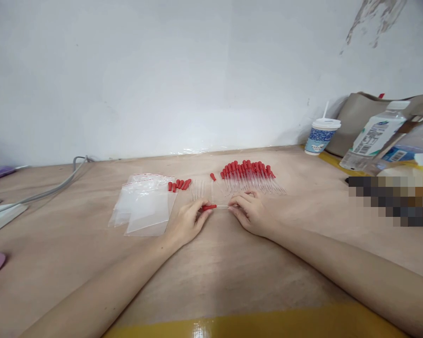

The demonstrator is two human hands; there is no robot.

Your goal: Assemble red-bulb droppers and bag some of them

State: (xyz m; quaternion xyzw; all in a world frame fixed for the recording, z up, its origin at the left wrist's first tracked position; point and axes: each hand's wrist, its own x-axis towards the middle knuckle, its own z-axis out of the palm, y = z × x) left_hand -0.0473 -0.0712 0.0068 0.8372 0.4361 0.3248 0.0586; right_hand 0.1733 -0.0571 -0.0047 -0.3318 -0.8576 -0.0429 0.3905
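Observation:
My left hand [191,219] pinches a red rubber dropper bulb [209,207] between thumb and fingers. A clear dropper tube [222,206] runs from the bulb's mouth to my right hand [248,213], whose fingertips are closed on it. How deep the tube sits in the bulb is too small to tell. Beyond my left hand lie several loose red bulbs [179,184] and bare clear tubes [198,188]. One more bulb [213,177] lies apart in the middle. Past my right hand is a row of droppers [248,171] with red bulbs on their tubes.
Clear zip bags [144,206] lie in a stack on the left. A grey cable [65,180] crosses the table's far left. At the back right stand a lidded paper cup [319,138], a leaning plastic bottle [375,134] and a grey bag [352,117]. A wall borders the back.

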